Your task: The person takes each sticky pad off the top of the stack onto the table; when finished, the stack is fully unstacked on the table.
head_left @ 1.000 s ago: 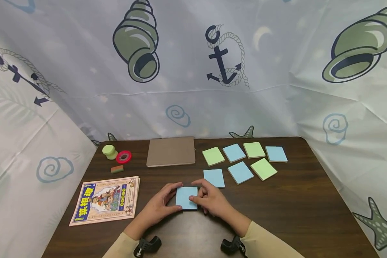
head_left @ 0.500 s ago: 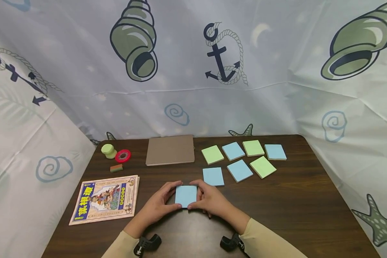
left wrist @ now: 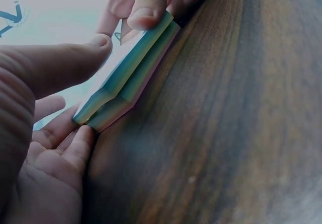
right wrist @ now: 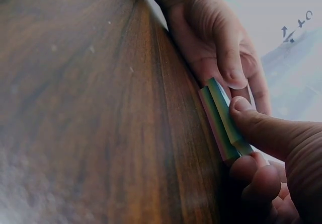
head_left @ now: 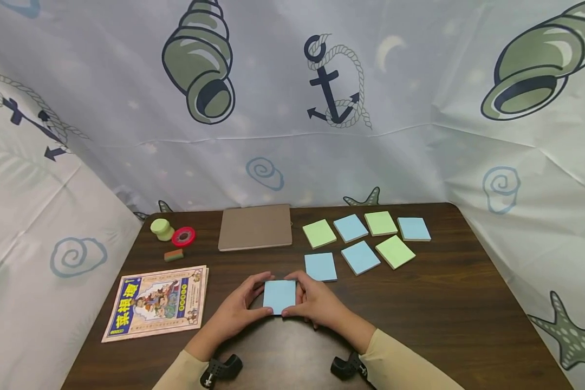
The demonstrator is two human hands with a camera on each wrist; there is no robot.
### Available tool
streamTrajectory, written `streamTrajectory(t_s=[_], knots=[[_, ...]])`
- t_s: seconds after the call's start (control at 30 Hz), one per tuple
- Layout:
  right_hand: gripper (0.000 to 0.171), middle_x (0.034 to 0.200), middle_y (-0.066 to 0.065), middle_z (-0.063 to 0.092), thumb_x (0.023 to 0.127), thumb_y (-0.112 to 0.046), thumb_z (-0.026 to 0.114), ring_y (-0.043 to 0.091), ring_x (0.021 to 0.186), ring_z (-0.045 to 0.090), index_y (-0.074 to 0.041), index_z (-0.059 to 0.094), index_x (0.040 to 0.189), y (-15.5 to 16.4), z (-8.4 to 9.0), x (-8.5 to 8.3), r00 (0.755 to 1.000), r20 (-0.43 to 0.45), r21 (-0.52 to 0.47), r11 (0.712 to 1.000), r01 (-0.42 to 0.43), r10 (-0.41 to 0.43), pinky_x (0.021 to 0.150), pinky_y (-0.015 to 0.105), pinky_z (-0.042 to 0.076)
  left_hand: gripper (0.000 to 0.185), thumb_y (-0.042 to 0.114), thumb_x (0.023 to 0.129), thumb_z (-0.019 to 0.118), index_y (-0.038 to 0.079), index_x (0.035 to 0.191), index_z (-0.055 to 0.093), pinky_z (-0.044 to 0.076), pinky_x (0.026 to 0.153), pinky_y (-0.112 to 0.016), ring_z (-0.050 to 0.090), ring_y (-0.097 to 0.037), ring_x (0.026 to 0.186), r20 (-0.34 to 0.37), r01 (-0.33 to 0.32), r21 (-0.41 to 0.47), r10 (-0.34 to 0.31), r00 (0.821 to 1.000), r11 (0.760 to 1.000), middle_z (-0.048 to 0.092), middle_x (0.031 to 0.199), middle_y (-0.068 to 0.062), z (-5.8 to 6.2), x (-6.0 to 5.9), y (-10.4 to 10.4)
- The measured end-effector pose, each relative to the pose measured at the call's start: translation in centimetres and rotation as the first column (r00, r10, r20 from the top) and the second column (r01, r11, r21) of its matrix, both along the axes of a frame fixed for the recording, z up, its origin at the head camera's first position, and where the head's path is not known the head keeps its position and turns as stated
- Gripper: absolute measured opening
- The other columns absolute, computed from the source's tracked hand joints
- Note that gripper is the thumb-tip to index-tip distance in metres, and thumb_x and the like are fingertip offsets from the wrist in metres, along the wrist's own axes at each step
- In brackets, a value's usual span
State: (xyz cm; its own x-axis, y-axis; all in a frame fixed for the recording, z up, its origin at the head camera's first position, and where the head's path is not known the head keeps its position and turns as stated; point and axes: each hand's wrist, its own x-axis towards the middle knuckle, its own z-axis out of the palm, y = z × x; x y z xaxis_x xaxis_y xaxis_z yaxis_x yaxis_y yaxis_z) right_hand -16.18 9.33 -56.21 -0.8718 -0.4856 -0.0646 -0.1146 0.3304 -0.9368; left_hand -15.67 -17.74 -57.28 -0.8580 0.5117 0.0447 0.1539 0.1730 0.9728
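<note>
Dark table (head_left: 434, 303): both hands' grip pinches blue pad stack (head_left: 279, 296).

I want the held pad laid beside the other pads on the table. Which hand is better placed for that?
Right hand, probably: it grips the pad on the side facing the loose pads; the left hand is on the book side.

Dark wood table (head_left: 443, 319): comic book (head_left: 156, 302), brown pad (head_left: 255, 234), seven sticky-note pads (head_left: 359, 257), tape roll (head_left: 183, 236).

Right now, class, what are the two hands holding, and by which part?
A blue pad of sticky notes: the left hand grips its left edge, the right hand its right edge, just above the table.
</note>
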Motion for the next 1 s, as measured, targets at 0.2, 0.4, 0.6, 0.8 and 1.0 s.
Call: streamTrajectory(t_s=[0.2,0.4,0.6,0.8,1.0], knots=[[0.069,0.09,0.013,0.063,0.085,-0.025,0.097,0.011,0.047,0.055,-0.028,0.054,0.14,0.07,-0.04,0.02,1.0,0.013,-0.024,1.0,0.005,-0.005,0.035,0.033,0.05,0.094,0.01,0.095,0.086,0.005,0.169,0.028,0.039,0.126,-0.025,0.04,-0.037,0.16,0.018,-0.015,-0.019,0.015,1.0,1.0,0.044,0.169,-0.019,0.08,-0.01,0.03],[0.056,0.077,0.004,0.059,0.087,-0.026,0.096,0.011,0.046,0.052,-0.021,0.051,0.12,0.03,-0.19,0.1,1.0,0.02,-0.017,1.0,0.015,-0.014,0.035,0.031,0.047,0.096,0.015,0.094,0.087,0.006,0.17,0.028,0.038,0.127,-0.028,0.039,-0.035,0.161,0.005,-0.004,-0.045,0.004,1.0,0.999,0.044,0.17,-0.018,-0.03,0.01,-0.08],[0.043,0.077,-0.001,0.057,0.092,-0.031,0.091,0.007,0.046,0.049,-0.017,0.052,0.103,0.14,-0.32,0.06,0.998,-0.057,0.024,1.0,-0.003,0.004,0.037,0.024,0.043,0.113,0.023,0.086,0.095,0.01,0.173,0.023,0.036,0.128,-0.021,0.04,-0.035,0.16,-0.077,0.013,-0.167,-0.026,0.997,0.986,0.045,0.17,-0.014,-0.14,0.11,-0.05],[0.031,0.104,0.004,0.057,0.097,-0.027,0.086,0.008,0.066,0.054,-0.018,0.057,0.105,0.22,-0.47,-0.13,0.98,-0.192,0.011,0.999,-0.04,0.041,0.056,0.019,0.048,0.11,0.024,0.088,0.094,0.014,0.173,0.024,0.039,0.13,-0.042,0.045,-0.032,0.158,-0.15,-0.02,-0.282,-0.024,0.988,0.959,0.046,0.17,-0.009,0.09,0.27,0.06],[0.029,0.123,0.006,0.064,0.097,-0.023,0.085,0.01,0.095,0.058,-0.017,0.057,0.097,0.27,-0.93,-0.17,0.951,-0.302,-0.032,0.996,-0.079,0.066,0.074,0.019,0.05,0.108,0.022,0.088,0.094,0.013,0.172,0.027,0.04,0.129,-0.032,0.049,-0.031,0.155,-0.192,-0.026,-0.311,-0.037,0.981,0.95,0.048,0.169,-0.006,0.08,0.3,0.16]])
